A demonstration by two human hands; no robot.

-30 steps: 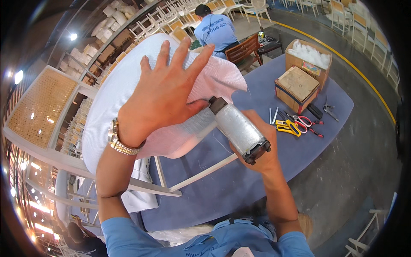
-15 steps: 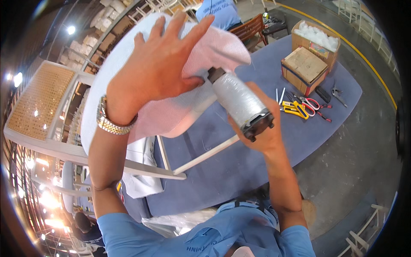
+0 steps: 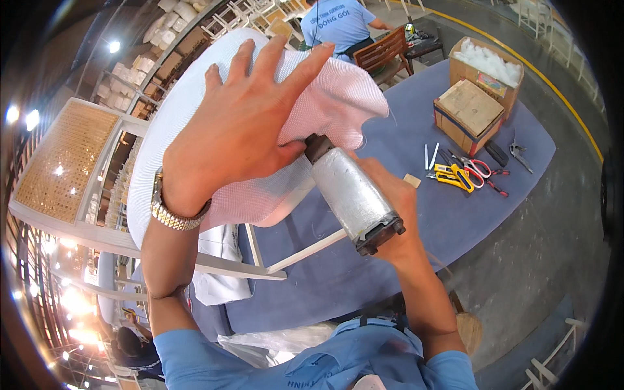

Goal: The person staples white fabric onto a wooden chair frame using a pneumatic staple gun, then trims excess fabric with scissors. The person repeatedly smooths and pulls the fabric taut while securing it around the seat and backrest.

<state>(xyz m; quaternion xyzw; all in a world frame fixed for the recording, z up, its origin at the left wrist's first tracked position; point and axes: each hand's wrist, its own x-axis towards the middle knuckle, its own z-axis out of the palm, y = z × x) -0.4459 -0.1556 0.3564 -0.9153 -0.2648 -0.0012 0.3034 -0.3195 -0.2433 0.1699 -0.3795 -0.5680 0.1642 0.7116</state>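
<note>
My left hand (image 3: pixel 231 133), a metal-banded watch on its wrist, lies with spread fingers on pale woven fabric (image 3: pixel 338 97) draped over a chair seat. The fabric's loose edge hangs wavy on the right. In my right hand (image 3: pixel 395 211) is a staple gun (image 3: pixel 354 192), its body wrapped in silver. The gun's dark nose is at the fabric edge, close beside my left thumb; whether it presses on the seat frame is hidden. The white chair lies tipped on the table, its cane back (image 3: pixel 65 159) to the left and a leg (image 3: pixel 309 250) pointing right.
On the blue-covered table (image 3: pixel 312 286) are yellow-handled scissors (image 3: pixel 454 177), red-handled cutters (image 3: pixel 497 182), pliers (image 3: pixel 520 156) and a cardboard box (image 3: pixel 468 114). Behind it stands an open box of white stuffing (image 3: pixel 487 62). A co-worker in a blue shirt (image 3: pixel 338 23) sits beyond, near a wooden chair (image 3: pixel 383 52).
The staple gun in my right hand has moved left and nearer, its nose now lower along the fabric edge by my left thumb. My left hand stays spread on the fabric.
</note>
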